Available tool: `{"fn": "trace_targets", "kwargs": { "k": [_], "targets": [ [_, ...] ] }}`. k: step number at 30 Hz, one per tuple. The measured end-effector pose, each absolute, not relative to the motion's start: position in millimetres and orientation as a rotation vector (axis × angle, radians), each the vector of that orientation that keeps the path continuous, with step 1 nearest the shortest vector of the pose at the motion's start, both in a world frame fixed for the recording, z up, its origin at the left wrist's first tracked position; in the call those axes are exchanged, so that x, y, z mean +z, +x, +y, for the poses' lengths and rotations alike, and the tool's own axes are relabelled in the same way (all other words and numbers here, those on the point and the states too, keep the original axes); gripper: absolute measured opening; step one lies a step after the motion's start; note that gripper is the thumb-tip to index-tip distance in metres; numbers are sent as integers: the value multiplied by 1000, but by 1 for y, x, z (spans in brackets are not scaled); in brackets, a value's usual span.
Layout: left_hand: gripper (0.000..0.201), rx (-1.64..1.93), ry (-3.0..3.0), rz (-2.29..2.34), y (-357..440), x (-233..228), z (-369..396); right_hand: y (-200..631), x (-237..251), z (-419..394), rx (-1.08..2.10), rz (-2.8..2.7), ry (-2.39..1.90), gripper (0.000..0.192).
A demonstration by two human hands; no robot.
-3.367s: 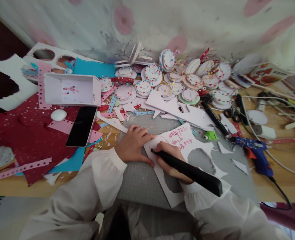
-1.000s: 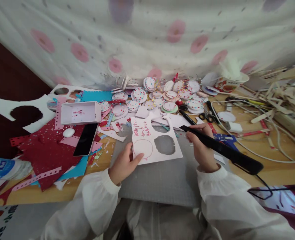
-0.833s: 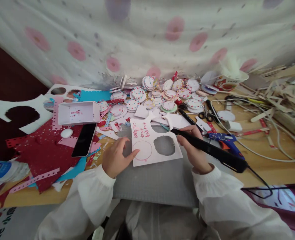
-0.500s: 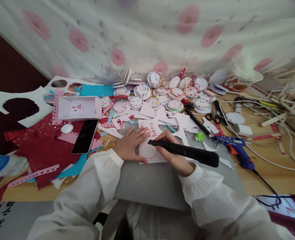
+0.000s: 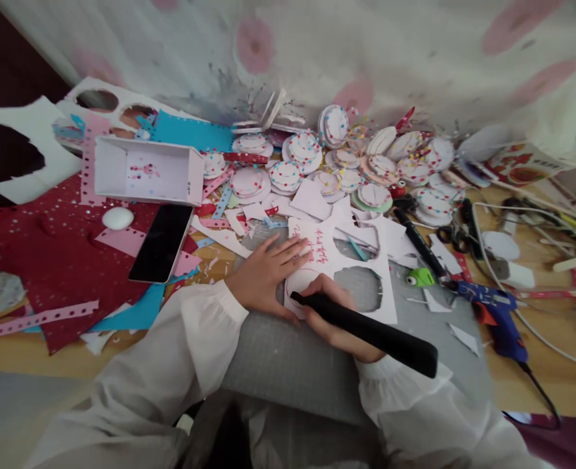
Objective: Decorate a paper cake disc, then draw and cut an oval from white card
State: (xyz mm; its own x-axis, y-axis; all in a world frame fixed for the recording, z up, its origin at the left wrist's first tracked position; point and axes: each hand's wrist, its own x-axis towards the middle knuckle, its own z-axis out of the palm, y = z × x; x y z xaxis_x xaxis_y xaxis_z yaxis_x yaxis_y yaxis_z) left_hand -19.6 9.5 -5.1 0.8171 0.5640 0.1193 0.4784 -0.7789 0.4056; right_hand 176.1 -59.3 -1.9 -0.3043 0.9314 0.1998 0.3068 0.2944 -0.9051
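The right hand point(image 5: 334, 319) is wrapped around a long black cutting tool point(image 5: 366, 331), holding it like a pen, with its tip down at the near-left part of a white foam sheet point(image 5: 341, 277). There a circle drawn in red is partly hidden under the fingers. The left hand point(image 5: 263, 273) lies flat with its fingers spread, pressing the sheet's left edge onto the grey cutting mat point(image 5: 288, 358). The sheet lies in the middle of the mat, with red handwriting at its far-left part and two round holes already cut out to the right of the tool tip. The step in hand looks like tracing the drawn circle with the tip to free another disc; the next move, as a judgement, calls for steady pressure from the flat hand while the tip follows the red line, with the fingers kept clear of its path. Beyond the sheet, far on the worktop point(image 5: 536, 365), sits a heap of decorated paper discs point(image 5: 346, 163). To the left lie a black phone point(image 5: 161, 242) and a white tray point(image 5: 146, 170) over red paper point(image 5: 48, 260). To the right are a black marker point(image 5: 418, 242), a green punch point(image 5: 419, 278), scissors point(image 5: 456, 236) and a blue glue gun point(image 5: 497, 312).
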Motion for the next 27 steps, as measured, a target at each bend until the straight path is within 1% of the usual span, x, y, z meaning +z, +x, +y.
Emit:
{"fn": "trace_targets", "kwargs": {
  "k": [9,14,19,27],
  "targets": [
    [112,346,2625,793,-20,-5,9,173,-6,-64,961,-1867,-1128,23],
    [109,340,2627,802,-19,-5,8,171,-4,-66,933,-1872,-1133,20],
    [102,325,2618,807,-19,-5,9,166,-10,-70,942,-1874,-1174,17],
    [106,351,2603,801,-18,-4,8,170,-13,-66,1007,-1876,-1128,18]
  ]
}}
